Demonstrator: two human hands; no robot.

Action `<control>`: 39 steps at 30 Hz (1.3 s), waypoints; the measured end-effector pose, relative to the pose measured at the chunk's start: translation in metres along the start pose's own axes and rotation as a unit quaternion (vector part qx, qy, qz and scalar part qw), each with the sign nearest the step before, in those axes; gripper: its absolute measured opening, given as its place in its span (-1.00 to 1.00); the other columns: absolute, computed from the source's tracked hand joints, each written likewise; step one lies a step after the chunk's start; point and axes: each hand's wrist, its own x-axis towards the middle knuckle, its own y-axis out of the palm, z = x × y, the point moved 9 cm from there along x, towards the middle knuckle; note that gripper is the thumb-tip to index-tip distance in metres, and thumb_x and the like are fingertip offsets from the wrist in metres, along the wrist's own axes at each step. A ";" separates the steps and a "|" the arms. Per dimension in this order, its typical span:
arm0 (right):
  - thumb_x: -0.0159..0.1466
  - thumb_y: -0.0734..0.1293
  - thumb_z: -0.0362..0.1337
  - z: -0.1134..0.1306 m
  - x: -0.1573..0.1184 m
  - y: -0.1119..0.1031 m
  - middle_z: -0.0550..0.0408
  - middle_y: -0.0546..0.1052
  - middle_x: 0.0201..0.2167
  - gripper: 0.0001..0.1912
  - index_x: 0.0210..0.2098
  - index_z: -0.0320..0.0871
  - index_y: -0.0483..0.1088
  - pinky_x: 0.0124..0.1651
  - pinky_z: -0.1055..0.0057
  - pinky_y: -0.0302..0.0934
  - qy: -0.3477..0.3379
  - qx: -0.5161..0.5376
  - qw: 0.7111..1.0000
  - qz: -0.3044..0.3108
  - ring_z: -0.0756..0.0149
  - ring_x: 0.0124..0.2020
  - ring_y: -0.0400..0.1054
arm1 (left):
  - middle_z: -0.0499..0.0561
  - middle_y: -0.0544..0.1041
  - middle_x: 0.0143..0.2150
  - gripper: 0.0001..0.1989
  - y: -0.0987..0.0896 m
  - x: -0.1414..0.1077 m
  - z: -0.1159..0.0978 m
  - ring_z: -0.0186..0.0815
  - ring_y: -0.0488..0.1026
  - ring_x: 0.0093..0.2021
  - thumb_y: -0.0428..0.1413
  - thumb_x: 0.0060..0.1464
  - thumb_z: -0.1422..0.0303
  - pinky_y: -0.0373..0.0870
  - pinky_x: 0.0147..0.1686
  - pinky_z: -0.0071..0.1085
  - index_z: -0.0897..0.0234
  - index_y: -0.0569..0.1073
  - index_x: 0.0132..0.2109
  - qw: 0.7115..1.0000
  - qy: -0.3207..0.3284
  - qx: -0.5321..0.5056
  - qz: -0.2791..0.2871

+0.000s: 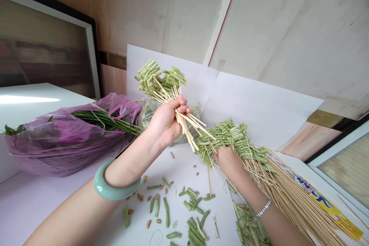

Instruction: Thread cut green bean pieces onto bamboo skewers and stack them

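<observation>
My left hand (170,119) is raised and closed around a bundle of bamboo skewers (188,127). Pieces of cut green bean (161,77) are threaded in rows on their far ends. Lower and to the right, my right hand (229,161) reaches into a heap of bean skewers (225,134). Its fingers curl round some sticks at the near side of the heap; the fingertips are partly hidden. A pale green bangle (115,188) circles my left forearm, and a silver bracelet (263,208) my right wrist.
Loose bean pieces (196,230) and brown seeds (148,223) lie scattered on the white table. Bare skewers (302,200) rest on a yellow printed package (350,226) at right. A purple bag (66,142) of long green stalks stands left, before white panels (259,103).
</observation>
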 end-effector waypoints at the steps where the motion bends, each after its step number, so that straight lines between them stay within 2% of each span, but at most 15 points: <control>1: 0.32 0.27 -0.18 0.001 -0.001 0.000 0.02 0.50 -0.17 -0.75 -0.11 -0.22 0.40 -0.16 0.23 0.37 0.004 -0.006 1.000 0.003 0.30 -0.22 0.43 | -0.17 0.16 -0.59 -0.73 0.001 0.001 0.000 -0.57 0.11 -0.68 -0.18 0.27 0.58 0.25 -0.61 -0.67 0.32 0.21 -0.41 1.000 0.000 -0.003 0.005; 9: 0.32 0.28 -0.19 0.005 0.002 -0.003 0.02 0.50 -0.17 -0.76 -0.11 -0.22 0.41 -0.16 0.23 0.37 0.002 0.001 1.000 0.000 0.29 -0.21 0.43 | -0.16 0.17 -0.59 -0.73 0.001 0.002 0.002 -0.56 0.13 -0.68 -0.18 0.25 0.61 0.27 -0.59 -0.65 0.33 0.21 -0.41 1.000 0.003 -0.008 0.011; 17: 0.32 0.28 -0.17 -0.009 0.001 -0.032 0.10 0.52 -0.29 -0.76 -0.22 -0.24 0.43 -0.24 0.30 0.37 -0.015 0.078 0.996 -0.047 0.34 -0.32 0.43 | -0.15 0.18 -0.59 -0.72 0.002 0.002 0.001 -0.55 0.13 -0.68 -0.17 0.26 0.58 0.25 -0.61 -0.66 0.32 0.21 -0.42 1.000 -0.002 -0.016 0.006; 22: 0.32 0.27 -0.15 0.006 -0.007 -0.039 0.14 0.51 -0.35 -0.74 -0.27 -0.24 0.43 -0.30 0.35 0.36 -0.034 0.152 0.986 -0.057 0.36 -0.37 0.42 | -0.15 0.19 -0.59 -0.71 -0.001 0.002 0.001 -0.56 0.12 -0.69 -0.18 0.26 0.59 0.27 -0.59 -0.65 0.33 0.22 -0.43 1.000 0.000 -0.015 0.005; 30: 0.33 0.27 -0.16 0.032 -0.001 -0.019 0.14 0.50 -0.38 -0.75 -0.24 -0.24 0.42 -0.41 0.43 0.35 -0.019 0.261 0.965 0.006 0.44 -0.47 0.40 | -0.16 0.17 -0.63 -0.72 0.001 0.003 0.003 -0.54 0.17 -0.69 -0.17 0.25 0.60 0.29 -0.59 -0.64 0.32 0.22 -0.43 1.000 -0.005 -0.013 0.022; 34: 0.33 0.27 -0.17 0.042 0.002 -0.004 0.13 0.50 -0.36 -0.76 -0.21 -0.24 0.41 -0.44 0.45 0.34 -0.007 0.269 0.962 0.052 0.45 -0.47 0.39 | -0.15 0.19 -0.63 -0.71 0.003 0.003 0.004 -0.53 0.23 -0.70 -0.17 0.24 0.59 0.28 -0.62 -0.65 0.33 0.24 -0.45 0.999 -0.020 0.000 0.046; 39: 0.33 0.27 -0.18 0.048 0.000 0.010 0.09 0.50 -0.31 -0.77 -0.18 -0.23 0.41 -0.39 0.43 0.36 -0.013 0.250 0.963 0.098 0.43 -0.42 0.40 | -0.16 0.15 -0.65 -0.69 0.003 0.001 0.001 -0.54 0.20 -0.71 -0.17 0.23 0.60 0.31 -0.59 -0.64 0.33 0.24 -0.47 0.999 -0.009 -0.008 0.040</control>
